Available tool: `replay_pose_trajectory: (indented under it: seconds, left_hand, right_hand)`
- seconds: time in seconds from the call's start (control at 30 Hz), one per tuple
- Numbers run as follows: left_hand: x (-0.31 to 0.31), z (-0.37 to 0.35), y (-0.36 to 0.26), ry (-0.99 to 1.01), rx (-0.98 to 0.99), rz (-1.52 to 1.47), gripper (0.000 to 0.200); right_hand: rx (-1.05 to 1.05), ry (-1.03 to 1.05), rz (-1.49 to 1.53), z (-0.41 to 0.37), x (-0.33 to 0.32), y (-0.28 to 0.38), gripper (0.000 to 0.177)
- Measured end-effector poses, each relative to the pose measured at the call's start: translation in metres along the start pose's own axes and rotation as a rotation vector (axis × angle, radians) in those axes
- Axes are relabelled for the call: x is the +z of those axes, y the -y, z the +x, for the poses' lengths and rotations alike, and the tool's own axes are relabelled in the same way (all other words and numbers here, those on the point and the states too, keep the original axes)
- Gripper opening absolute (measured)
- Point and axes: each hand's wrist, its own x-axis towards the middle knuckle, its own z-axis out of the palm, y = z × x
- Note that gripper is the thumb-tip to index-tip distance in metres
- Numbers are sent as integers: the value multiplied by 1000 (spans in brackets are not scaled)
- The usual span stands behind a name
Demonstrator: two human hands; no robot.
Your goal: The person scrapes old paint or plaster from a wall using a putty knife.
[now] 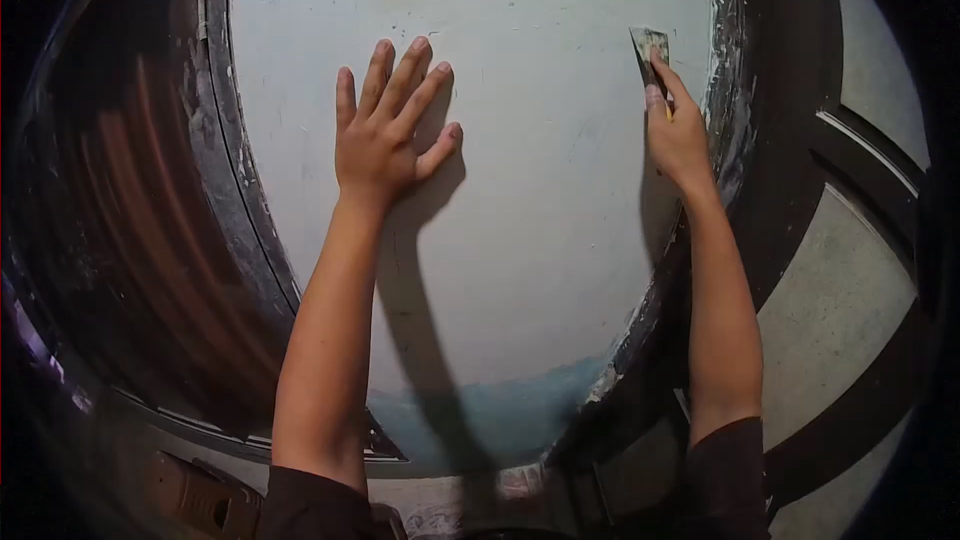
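Note:
A pale, whitish panel (540, 200) with small dark nicks fills the middle of the head view, turning bluish near its bottom. My left hand (392, 130) is at the panel's left half, fingers spread and pointing up, holding nothing. Near the panel's right edge, my right hand (677, 130) is closed around the handle of a scraper (652, 43). The scraper's flat, stained blade points up and lies at or close to the surface; whether it touches is unclear. Part of the handle is hidden by my fingers.
Dark, paint-flecked frame edges (735, 50) border the panel on both sides. Dark reddish-brown slats (150, 190) stand at the left. A dark frame with grey panels (840, 290) is at the right. A brown object (195, 492) sits at the lower left.

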Motion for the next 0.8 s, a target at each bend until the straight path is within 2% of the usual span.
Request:
replay_pose_trajectory:
  seconds: [0.1,0.17,0.2,0.27,0.4,0.43,0.47,0.67,0.8]
  left_hand:
    - [0,-1,-1,-2,-8,-26,58]
    - [0,-1,0,-23,-12,-47,56]
    - [1,-1,1,-26,-9,-41,55]
    - [-1,-1,2,-26,-3,-39,55]
    - [0,-1,-2,-38,-18,-41,56]
    - [1,-1,-2,-40,-21,-39,56]
    - [1,0,-2,-42,-22,-36,56]
    - [0,-1,-2,-48,-17,-27,56]
    - [1,-1,-1,-48,-21,-30,56]
  right_hand:
    - [-15,-18,-29,15,0,8,46]
    - [-124,-65,-90,14,4,-1,46]
    - [-92,-44,-94,1,6,1,46]
    - [-226,-64,-96,-12,15,-21,45]
    - [-100,-23,-90,2,3,0,42]
    - [-211,-77,-90,11,4,-3,40]
    - [-215,-71,-87,12,4,-4,40]
    - [-118,-81,-101,-15,7,-3,39]
    - [-126,-102,-54,10,9,3,38]
